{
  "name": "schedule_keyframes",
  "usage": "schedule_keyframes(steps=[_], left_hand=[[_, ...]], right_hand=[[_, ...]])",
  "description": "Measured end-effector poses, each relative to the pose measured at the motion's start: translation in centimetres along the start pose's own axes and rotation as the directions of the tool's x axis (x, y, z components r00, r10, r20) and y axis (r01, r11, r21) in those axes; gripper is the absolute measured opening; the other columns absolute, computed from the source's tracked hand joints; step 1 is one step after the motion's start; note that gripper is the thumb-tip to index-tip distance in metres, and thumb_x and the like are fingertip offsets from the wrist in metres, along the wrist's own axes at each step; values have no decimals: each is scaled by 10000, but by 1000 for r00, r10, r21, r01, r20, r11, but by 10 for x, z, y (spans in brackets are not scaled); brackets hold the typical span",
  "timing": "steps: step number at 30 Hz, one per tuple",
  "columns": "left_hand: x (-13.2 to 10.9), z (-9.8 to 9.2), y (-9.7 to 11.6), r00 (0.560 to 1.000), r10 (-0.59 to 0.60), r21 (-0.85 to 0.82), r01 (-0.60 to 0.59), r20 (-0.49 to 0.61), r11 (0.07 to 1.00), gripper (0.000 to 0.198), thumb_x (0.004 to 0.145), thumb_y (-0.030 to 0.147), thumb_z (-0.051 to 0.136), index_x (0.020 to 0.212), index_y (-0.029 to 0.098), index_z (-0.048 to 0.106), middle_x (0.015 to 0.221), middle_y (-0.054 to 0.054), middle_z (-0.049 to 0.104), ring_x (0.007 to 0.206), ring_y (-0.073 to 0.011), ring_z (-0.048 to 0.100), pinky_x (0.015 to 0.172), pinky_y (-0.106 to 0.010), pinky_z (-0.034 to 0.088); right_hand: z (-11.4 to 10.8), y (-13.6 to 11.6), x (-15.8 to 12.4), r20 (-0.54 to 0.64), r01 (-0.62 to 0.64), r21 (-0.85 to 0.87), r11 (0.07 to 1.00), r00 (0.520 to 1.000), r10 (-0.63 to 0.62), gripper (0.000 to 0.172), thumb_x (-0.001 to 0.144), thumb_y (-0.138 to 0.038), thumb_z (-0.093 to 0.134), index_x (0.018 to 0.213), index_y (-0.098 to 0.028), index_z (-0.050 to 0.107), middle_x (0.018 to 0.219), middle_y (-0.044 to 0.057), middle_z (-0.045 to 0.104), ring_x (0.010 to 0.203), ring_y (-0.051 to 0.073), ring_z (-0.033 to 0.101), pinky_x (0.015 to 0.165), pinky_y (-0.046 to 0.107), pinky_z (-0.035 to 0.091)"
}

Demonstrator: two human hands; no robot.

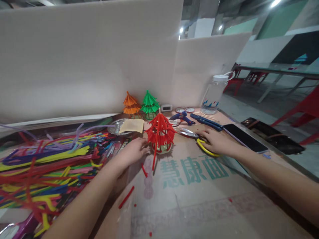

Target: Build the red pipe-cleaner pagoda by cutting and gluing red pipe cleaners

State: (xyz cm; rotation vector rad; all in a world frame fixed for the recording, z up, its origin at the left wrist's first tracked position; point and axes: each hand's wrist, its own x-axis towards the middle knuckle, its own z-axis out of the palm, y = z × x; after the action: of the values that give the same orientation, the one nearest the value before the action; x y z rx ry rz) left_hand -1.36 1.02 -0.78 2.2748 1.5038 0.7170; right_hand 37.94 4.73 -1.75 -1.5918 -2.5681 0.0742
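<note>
A small red pagoda model [161, 132] of fuzzy craft stems stands on the cardboard, with a pale base. One long red pipe cleaner [154, 159] hangs down its front and sticks out below. At the model's left side is my left hand [136, 151], its curled fingers against the lower edge; the fingertips are partly hidden. My right hand [214, 141] is closed over the yellow handles of a pair of scissors [190, 133], whose blades point left toward the model. Short red offcuts [127, 196] lie near my left forearm.
Colourful pipe cleaners [50, 172] heap on the left. Orange [131, 105] and green [149, 103] pagodas stand behind, near a foil dish [114, 128]. Toward the right are a glue gun [183, 118], a blue cutter [206, 122], a phone [245, 137] and a water bottle [213, 94].
</note>
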Motion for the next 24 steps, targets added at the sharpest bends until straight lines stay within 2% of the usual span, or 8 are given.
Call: schedule_keyframes(steps=[3,5,7,11,13,15,20,24], left_hand=[[-7,-32,15,995,-94,125,95,-16,988,242,901,296,541,806,222,751,800,-69,768,706,-247,693,657,-311,476],[-10,-46,35,986,-83,185,110,-148,977,304,961,377,494,888,241,756,885,-45,782,789,-238,693,670,-298,441],[-10,-52,56,970,-41,168,83,-239,982,345,968,463,506,880,234,749,870,-28,773,767,-214,670,661,-290,415],[2,-44,88,961,53,161,-9,-273,987,443,938,566,546,750,202,713,757,-25,737,698,-191,628,652,-290,390],[11,-35,92,961,51,181,-1,-272,983,456,936,566,545,734,197,719,751,-35,741,693,-195,626,650,-296,385],[18,-27,91,963,22,183,29,-269,983,442,945,533,533,737,197,732,757,-44,750,690,-199,625,646,-303,379],[21,-13,83,965,-67,56,84,-253,995,378,947,445,523,749,194,725,718,-27,729,651,-184,609,630,-299,368],[18,-12,80,979,-103,-77,91,-174,993,360,932,441,535,752,181,707,716,-17,710,656,-177,604,643,-294,393]], right_hand=[[-9,-2,3,42,52,-77,996,998,-49,468,936,-345,528,1326,-121,660,1232,232,654,1129,352,629,938,440,485],[-23,-12,4,40,76,-65,995,996,-73,390,941,-349,526,1198,-127,719,1183,211,673,1087,339,639,917,428,479],[-40,-31,6,-14,102,43,994,995,-102,363,978,-394,489,1094,-155,736,1146,167,695,1003,289,654,859,384,475],[-73,-84,12,-150,168,276,946,980,-130,370,998,-494,490,993,-205,720,973,74,738,855,216,645,718,307,423],[-81,-107,18,-255,216,288,933,956,-143,326,992,-462,519,940,-186,685,875,59,717,782,191,617,688,293,392],[-84,-122,29,-320,215,323,922,941,-107,277,977,-428,558,1002,-173,662,841,45,699,727,169,592,651,281,365],[-77,-135,71,-378,208,517,830,926,4,408,938,-403,638,1257,-148,655,915,51,705,779,160,599,680,272,404],[-70,-140,93,-345,234,645,727,939,4,325,935,-360,650,1178,-159,731,968,58,740,825,158,633,744,284,458]])
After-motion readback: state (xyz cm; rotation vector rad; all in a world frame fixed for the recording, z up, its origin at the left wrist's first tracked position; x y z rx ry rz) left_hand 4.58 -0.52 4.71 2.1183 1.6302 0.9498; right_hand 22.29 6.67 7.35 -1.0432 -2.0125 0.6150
